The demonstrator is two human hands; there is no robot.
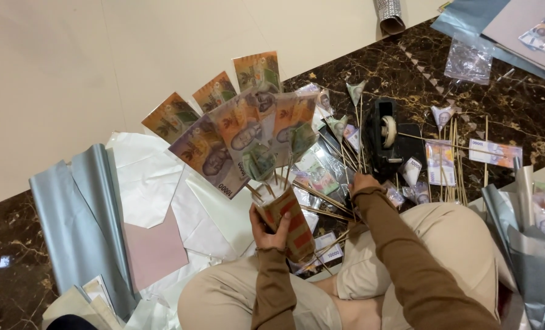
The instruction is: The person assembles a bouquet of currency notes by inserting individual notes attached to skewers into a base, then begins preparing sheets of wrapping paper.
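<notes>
My left hand (271, 230) grips a brown and red wrapped bundle (289, 219) of wooden sticks. From its top fans out a spray of banknotes (236, 131) fixed on the sticks, tilted up and to the left. My right hand (363, 183) reaches down to the pile of loose sticks with folded notes (340, 150) lying on the floor just beyond my knee. Its fingers are hidden among the sticks, so what they touch is unclear.
A black tape dispenser (387, 135) stands right of the pile. More sticks and notes (453, 160) lie further right. Grey and white wrapping sheets (83, 211) and a pink sheet (153, 247) lie at left. A wrapped grey bouquet (538, 244) is at right.
</notes>
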